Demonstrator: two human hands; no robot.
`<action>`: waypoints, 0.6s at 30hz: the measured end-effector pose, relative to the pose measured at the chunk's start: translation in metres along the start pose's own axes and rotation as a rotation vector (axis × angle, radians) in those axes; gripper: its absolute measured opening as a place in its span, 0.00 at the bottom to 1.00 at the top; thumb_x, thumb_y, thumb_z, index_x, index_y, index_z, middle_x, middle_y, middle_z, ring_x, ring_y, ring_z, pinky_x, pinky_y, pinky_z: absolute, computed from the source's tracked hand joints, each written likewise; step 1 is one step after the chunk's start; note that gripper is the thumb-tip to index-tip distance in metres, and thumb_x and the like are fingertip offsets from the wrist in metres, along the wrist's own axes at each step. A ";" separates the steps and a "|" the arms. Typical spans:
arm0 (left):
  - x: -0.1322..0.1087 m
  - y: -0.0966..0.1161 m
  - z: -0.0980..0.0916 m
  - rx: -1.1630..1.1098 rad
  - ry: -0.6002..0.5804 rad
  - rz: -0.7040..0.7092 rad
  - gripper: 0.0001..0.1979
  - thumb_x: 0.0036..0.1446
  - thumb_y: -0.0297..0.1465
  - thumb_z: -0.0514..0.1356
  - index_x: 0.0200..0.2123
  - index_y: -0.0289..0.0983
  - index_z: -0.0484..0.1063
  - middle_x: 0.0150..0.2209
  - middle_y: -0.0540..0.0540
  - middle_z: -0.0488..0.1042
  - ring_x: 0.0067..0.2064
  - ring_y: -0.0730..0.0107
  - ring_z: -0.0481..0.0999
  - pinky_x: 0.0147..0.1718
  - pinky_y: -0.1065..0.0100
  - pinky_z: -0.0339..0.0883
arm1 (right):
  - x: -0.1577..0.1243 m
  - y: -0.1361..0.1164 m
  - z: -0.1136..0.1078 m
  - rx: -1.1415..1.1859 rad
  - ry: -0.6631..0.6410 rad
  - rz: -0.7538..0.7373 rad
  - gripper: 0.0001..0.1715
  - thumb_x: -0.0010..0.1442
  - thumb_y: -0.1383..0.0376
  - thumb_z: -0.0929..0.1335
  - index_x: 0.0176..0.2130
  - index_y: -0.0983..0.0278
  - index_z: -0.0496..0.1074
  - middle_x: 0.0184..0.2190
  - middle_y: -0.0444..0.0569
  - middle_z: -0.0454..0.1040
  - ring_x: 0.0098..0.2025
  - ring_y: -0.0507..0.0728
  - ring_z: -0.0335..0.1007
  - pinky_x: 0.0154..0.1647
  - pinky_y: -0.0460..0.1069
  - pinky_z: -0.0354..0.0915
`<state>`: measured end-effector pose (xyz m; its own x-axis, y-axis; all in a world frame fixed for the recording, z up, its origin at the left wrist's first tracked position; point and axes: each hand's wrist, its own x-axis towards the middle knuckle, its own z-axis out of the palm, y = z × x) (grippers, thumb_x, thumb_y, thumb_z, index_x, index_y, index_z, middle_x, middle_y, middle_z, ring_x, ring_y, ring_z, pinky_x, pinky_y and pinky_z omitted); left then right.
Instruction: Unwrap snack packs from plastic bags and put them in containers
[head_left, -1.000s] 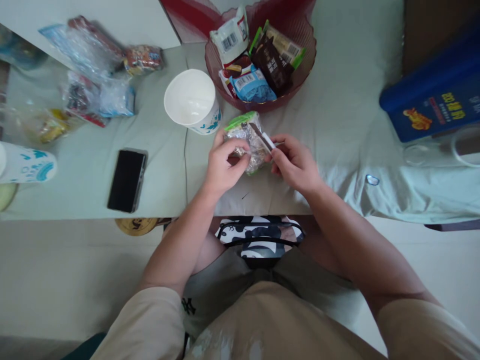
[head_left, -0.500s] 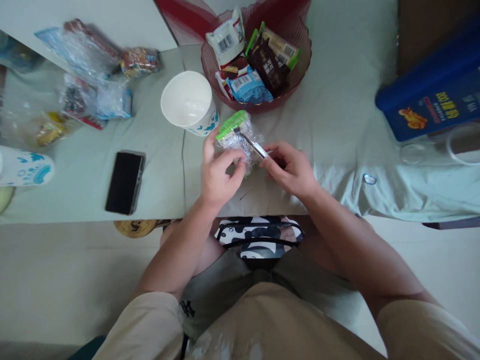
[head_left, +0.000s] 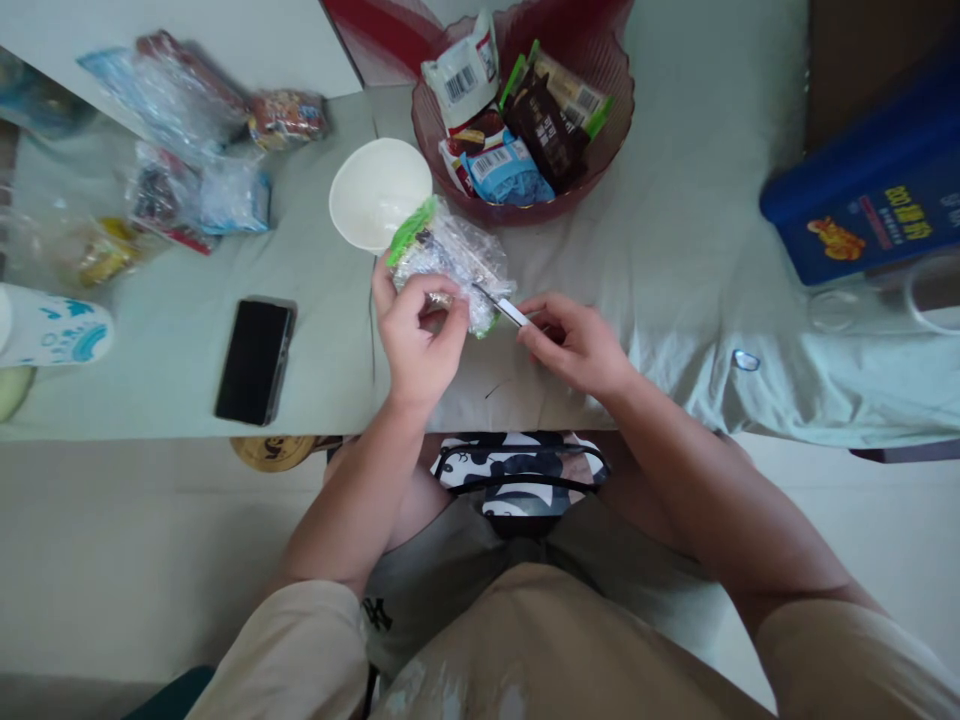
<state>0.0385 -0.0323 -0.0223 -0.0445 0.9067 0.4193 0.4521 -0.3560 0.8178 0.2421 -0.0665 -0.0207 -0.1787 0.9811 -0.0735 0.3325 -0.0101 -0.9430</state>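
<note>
My left hand (head_left: pixel 420 335) pinches a crinkled clear plastic packet with bright green ends (head_left: pixel 457 255). Its upper left corner overlaps the white paper cup (head_left: pixel 367 185). Between thumb and fingers, my right hand (head_left: pixel 576 340) grips a slim silver tool with a thin dark tip (head_left: pixel 510 308). That tip lies against the lower right part of the packet, close to my left fingertips. Whether it is a blade or something else I cannot tell. What the packet contains is blurred by the shiny film.
Behind stands a pink glass bowl (head_left: pixel 536 212) of wrapped snacks. On the left are a black phone (head_left: pixel 256 360), a printed paper cup (head_left: pixel 56 325) and several bagged snacks (head_left: pixel 180 110). A blue printed box (head_left: pixel 862 215) and a clear cup (head_left: pixel 870 300) are on the right.
My left hand has moved left with the packet, which now covers part of the cup's front. The tool's tip has shifted from the packet's green end toward its lower right part.
</note>
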 end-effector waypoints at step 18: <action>0.006 -0.022 -0.003 -0.120 0.073 -0.096 0.07 0.63 0.34 0.67 0.40 0.44 0.71 0.42 0.48 0.71 0.38 0.71 0.74 0.32 0.69 0.72 | -0.010 0.000 -0.031 -0.251 -0.028 -0.035 0.17 0.65 0.59 0.67 0.49 0.63 0.79 0.28 0.45 0.79 0.25 0.52 0.64 0.30 0.49 0.59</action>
<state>0.0258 -0.0198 -0.0368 -0.1485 0.9205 0.3613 0.3336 -0.2973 0.8946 0.2727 -0.0701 -0.0102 -0.2189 0.9742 -0.0541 0.5445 0.0760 -0.8353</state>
